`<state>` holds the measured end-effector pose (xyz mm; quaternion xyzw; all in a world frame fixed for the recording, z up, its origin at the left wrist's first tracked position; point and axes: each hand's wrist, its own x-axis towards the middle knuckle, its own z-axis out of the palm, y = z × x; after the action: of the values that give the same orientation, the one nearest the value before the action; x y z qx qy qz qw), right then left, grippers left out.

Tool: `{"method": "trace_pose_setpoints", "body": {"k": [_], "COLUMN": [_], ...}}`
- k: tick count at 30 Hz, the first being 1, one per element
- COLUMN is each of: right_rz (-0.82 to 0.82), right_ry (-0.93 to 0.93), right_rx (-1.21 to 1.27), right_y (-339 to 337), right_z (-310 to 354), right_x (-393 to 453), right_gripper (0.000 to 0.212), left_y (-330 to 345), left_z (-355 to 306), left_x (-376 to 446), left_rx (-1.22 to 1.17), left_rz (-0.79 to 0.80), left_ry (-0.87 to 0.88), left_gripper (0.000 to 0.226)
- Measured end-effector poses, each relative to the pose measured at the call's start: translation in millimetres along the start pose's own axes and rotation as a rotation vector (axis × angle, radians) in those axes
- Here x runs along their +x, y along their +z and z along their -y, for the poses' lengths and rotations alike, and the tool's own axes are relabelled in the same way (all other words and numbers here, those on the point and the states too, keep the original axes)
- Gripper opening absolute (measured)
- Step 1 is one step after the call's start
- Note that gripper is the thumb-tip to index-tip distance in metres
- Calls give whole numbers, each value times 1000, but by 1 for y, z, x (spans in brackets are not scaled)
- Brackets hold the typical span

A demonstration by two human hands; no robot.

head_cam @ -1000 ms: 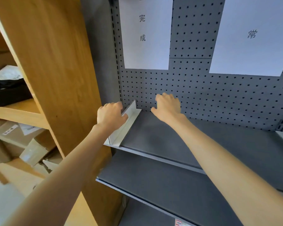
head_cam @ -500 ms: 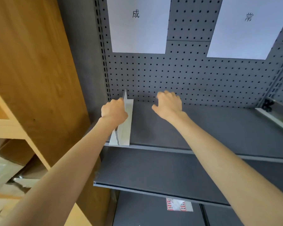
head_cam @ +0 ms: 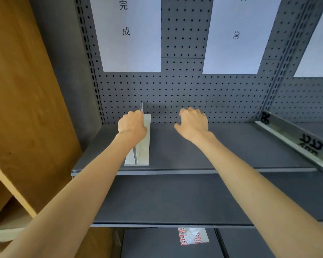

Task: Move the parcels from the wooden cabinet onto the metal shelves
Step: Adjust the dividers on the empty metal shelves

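Both arms reach forward over the metal shelves (head_cam: 175,151), hands at the back of the upper shelf near the grey pegboard (head_cam: 185,94).

The left hand (head_cam: 131,125) is curled around the upright fin of a pale shelf divider (head_cam: 145,146), a white L-shaped piece that stands on the upper shelf and runs from the pegboard toward the shelf's front edge. Its fingers (head_cam: 136,113) wrap over the fin's top edge near the back, so the divider lies directly under and just right of that hand; its flat foot rests on the shelf to the right of the fin.

The right hand (head_cam: 193,123) hovers well apart from the divider, over bare shelf. Its fingers (head_cam: 191,110) are loosely bent and slightly spread, holding nothing; whether their tips touch the shelf or the pegboard cannot be told.

At the far right of the upper shelf lies another metal divider (head_cam: 295,140), tilted, with black markings on it.

Two white paper signs (head_cam: 131,43) with printed characters hang on the pegboard above the hands. A lower shelf (head_cam: 175,200) juts forward beneath the upper one, and below it a red-and-white label (head_cam: 190,237) shows.

The wooden cabinet (head_cam: 26,108) stands at the left, its side panel against the shelving. Low in its bottom left corner, cardboard parcels (head_cam: 6,231) are partly in view, far from either hand.
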<state>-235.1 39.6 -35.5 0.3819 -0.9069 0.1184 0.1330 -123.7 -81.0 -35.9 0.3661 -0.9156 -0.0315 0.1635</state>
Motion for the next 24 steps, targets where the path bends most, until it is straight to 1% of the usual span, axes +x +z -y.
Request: {"method": "trace_pose_setpoints", "body": {"k": [5, 8, 12, 19, 24], "right_rz": [-16, -12, 6, 19, 17], "right_ry": [16, 26, 28, 26, 29], "right_rx": [-11, -21, -25, -18, -5], "right_y": [-15, -19, -18, -12, -10], "right_z": [-48, -77, -107, -133, -142], "right_x": [-6, -9, -11, -10, -9], "right_gripper": [36, 34, 35, 35, 35], "left_y": [10, 17, 26, 37, 46], "left_z": [-47, -71, -95, -116, -122], "left_x": [-5, -6, -8, -6, -3], "left_rx": [-12, -27, -36, -10, -2], "left_rz": [17, 31, 24, 18, 17], "left_ry": [8, -2, 5, 2, 7], "left_gripper": [17, 29, 15, 9, 11]}}
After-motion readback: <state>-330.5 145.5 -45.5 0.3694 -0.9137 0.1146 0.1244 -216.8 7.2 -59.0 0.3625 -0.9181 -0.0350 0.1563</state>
